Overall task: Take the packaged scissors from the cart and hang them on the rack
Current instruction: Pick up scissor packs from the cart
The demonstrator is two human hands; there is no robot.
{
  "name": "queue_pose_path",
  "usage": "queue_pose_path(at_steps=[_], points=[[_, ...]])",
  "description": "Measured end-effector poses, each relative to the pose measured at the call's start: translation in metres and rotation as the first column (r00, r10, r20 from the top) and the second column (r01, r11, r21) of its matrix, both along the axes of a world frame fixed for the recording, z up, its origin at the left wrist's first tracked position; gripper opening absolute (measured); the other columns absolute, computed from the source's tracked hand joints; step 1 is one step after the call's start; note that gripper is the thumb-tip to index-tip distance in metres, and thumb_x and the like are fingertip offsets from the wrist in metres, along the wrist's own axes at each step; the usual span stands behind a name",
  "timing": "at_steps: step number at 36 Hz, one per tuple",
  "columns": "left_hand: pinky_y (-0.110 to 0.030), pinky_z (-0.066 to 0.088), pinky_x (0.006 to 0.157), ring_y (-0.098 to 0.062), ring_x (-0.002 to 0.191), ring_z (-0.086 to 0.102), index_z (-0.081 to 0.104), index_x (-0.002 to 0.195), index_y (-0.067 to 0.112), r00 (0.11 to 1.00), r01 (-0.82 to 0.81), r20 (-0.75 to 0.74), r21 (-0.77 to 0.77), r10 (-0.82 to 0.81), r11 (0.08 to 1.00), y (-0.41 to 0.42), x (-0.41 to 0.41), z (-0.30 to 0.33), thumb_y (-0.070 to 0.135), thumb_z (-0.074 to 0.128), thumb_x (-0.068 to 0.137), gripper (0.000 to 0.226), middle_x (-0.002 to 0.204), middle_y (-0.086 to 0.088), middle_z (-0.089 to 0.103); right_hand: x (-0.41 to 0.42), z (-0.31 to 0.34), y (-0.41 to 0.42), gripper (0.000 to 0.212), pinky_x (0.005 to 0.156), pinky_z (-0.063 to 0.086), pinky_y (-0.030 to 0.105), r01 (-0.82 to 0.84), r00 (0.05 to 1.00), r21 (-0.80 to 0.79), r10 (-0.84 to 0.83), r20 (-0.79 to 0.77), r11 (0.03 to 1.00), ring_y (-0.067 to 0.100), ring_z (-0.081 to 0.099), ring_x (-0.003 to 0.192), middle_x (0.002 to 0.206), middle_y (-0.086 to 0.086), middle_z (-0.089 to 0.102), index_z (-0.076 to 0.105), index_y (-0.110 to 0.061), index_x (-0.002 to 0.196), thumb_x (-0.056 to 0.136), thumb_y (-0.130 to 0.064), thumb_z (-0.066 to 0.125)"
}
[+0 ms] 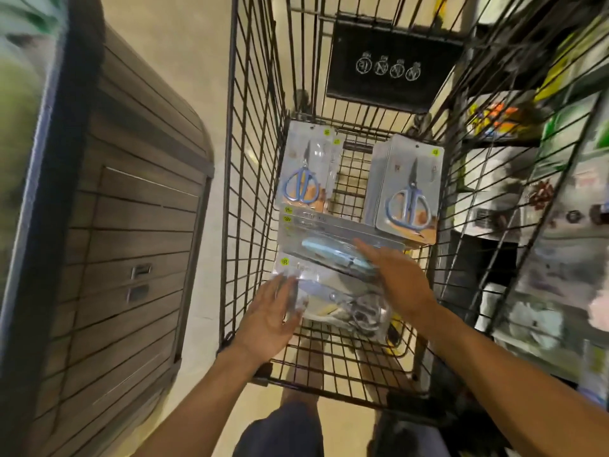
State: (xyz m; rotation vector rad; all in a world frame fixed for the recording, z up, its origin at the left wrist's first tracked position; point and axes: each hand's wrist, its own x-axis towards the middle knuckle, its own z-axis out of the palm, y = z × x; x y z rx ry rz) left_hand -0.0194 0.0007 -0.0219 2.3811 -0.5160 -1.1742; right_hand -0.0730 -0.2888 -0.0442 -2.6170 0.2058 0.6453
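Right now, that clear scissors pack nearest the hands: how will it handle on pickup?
The nearest scissors pack looks like glossy clear plastic, so probably slick; the left hand is at its left edge, the right hand lies flat over it. Likely fairly stiff and light. It rests on other packs in the cart, so those may shift.

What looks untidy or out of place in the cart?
The scissor packs near the hands lie crosswise in a loose, slipping heap, while two packs behind stand upright. No damage shows.
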Motion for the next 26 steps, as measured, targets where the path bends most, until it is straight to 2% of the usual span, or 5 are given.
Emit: queue_pose_path(at_steps=[7, 11, 14, 20, 26], points=[[-0.041, 0.024, 0.128, -0.022, 0.153, 0.031, 0.019, 0.163, 0.028, 0.993, -0.094, -0.087, -0.139, 0.082, 0.986, -0.026, 0.019, 0.062, 0.032, 0.054, 0.108, 0.065, 0.167, 0.002, 0.025, -0.010, 0.066, 0.002, 0.067, 0.102, 0.051, 0.033, 0.293, 0.927, 0.491, -0.369, 0.063, 0.820, 0.022, 0.056, 0.128, 0.145, -0.007, 0.053, 0.025, -0.033, 0.159, 0.103, -0.010, 0.055], [-0.025, 0.044, 0.111, 0.013, 0.124, 0.052, 0.023, 0.137, 0.063, 0.930, -0.339, -0.241, -0.270, 0.278, 0.901, -0.045, 0.026, 0.096, 0.025, 0.066, 0.102, 0.068, 0.139, 0.037, 0.040, -0.011, 0.092, 0.013, 0.074, 0.105, 0.050, 0.033, 0.462, 0.843, 0.648, -0.528, -0.106, 0.606, 0.014, 0.055, 0.130, 0.143, -0.026, 0.043, 0.027, -0.038, 0.155, 0.099, -0.005, 0.063], [-0.011, 0.055, 0.088, 0.023, 0.103, 0.060, 0.020, 0.156, 0.048, 0.845, -0.502, -0.372, -0.304, 0.385, 0.810, -0.055, 0.027, 0.100, 0.017, 0.072, 0.097, 0.084, 0.127, 0.032, 0.054, -0.012, 0.099, 0.023, 0.075, 0.091, 0.059, 0.027, 0.562, 0.768, 0.684, -0.599, -0.224, 0.465, 0.000, 0.062, 0.118, 0.130, -0.036, 0.053, 0.031, -0.033, 0.157, 0.096, -0.008, 0.067], [-0.020, 0.060, 0.080, 0.009, 0.118, 0.063, 0.014, 0.159, 0.052, 0.749, -0.642, -0.455, -0.316, 0.482, 0.699, -0.071, 0.021, 0.089, 0.016, 0.083, 0.087, 0.106, 0.132, 0.035, 0.059, -0.018, 0.104, 0.051, 0.072, 0.066, 0.060, 0.020, 0.648, 0.681, 0.718, -0.615, -0.398, 0.253, 0.005, 0.074, 0.095, 0.116, -0.017, 0.071, 0.036, -0.057, 0.141, 0.092, -0.022, 0.074], [-0.009, 0.054, 0.085, -0.008, 0.131, 0.059, 0.024, 0.161, 0.042, 0.689, -0.723, -0.386, -0.305, 0.614, 0.620, -0.070, 0.020, 0.065, 0.006, 0.086, 0.081, 0.107, 0.151, 0.005, 0.054, -0.021, 0.098, 0.068, 0.071, 0.088, 0.062, 0.035, 0.644, 0.677, 0.739, -0.598, -0.428, 0.200, 0.017, 0.070, 0.114, 0.134, -0.002, 0.064, 0.031, -0.032, 0.154, 0.097, -0.005, 0.064]])
